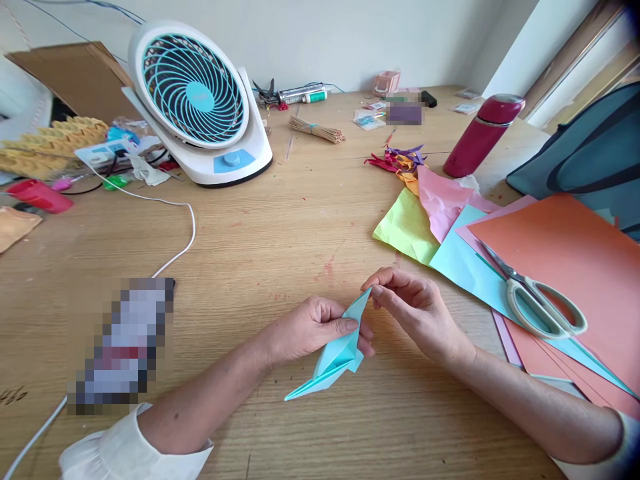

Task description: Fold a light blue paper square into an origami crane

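Observation:
A folded piece of turquoise origami paper [333, 357] is held above the wooden table, its long narrow point slanting down to the left. My left hand [320, 327] grips its middle, thumb on top and fingers behind. At the upper tip, my right hand [413, 307] pinches the paper between thumb and forefinger. The left fingers are partly hidden behind the paper. Right of my hands, white-handled scissors [545, 307] lie on a stack of orange, pink and blue paper sheets [565, 247].
A white and turquoise fan [195, 100] stands at the back left. A blurred phone-like object [123, 343] with a white cable lies left. Crumpled green paper [407, 227], a maroon flask [483, 137] and a blue bag [585, 153] are on the right. A bundle of sticks [316, 129] lies behind.

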Action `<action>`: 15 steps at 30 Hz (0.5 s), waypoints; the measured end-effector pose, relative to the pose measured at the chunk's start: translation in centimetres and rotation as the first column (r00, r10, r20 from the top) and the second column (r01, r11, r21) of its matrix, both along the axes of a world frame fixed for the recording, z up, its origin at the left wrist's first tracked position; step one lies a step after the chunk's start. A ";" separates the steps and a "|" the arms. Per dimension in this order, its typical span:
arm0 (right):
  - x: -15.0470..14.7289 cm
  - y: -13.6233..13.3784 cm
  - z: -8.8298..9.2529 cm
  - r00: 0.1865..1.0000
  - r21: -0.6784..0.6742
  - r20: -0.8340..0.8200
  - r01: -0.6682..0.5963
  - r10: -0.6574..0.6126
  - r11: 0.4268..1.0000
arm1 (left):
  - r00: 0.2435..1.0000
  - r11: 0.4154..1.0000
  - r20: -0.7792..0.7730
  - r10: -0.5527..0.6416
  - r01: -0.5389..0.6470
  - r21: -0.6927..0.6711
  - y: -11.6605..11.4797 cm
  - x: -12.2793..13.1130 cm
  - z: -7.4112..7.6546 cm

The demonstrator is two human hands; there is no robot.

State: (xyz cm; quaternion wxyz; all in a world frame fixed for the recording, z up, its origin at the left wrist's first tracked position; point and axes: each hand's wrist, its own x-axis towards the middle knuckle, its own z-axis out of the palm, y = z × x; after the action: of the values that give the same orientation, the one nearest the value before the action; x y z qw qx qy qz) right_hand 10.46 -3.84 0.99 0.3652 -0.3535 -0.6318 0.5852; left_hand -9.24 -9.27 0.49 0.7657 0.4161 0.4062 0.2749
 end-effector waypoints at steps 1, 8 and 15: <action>0.1 0.0 0.0 1.000 0.017 -0.001 -0.011 0.011 1.000 | 1.000 1.000 0.000 0.002 -0.002 0.003 0.0 0.0 0.0; -0.2 -0.9 0.2 0.986 -0.009 0.049 -0.160 0.160 0.987 | 0.999 0.996 -0.034 -0.027 0.030 0.090 0.1 0.0 -0.3; -0.4 -0.8 -0.2 0.989 -0.120 -0.019 -0.147 0.146 0.982 | 0.999 0.992 -0.033 -0.033 0.036 0.122 0.0 0.1 -0.4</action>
State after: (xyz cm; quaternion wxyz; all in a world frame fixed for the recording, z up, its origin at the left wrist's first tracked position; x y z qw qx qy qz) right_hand 10.07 -4.60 0.74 0.3023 -0.3248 -0.6175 0.6495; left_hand -9.10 -9.28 0.09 0.7369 0.4736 0.3931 0.2796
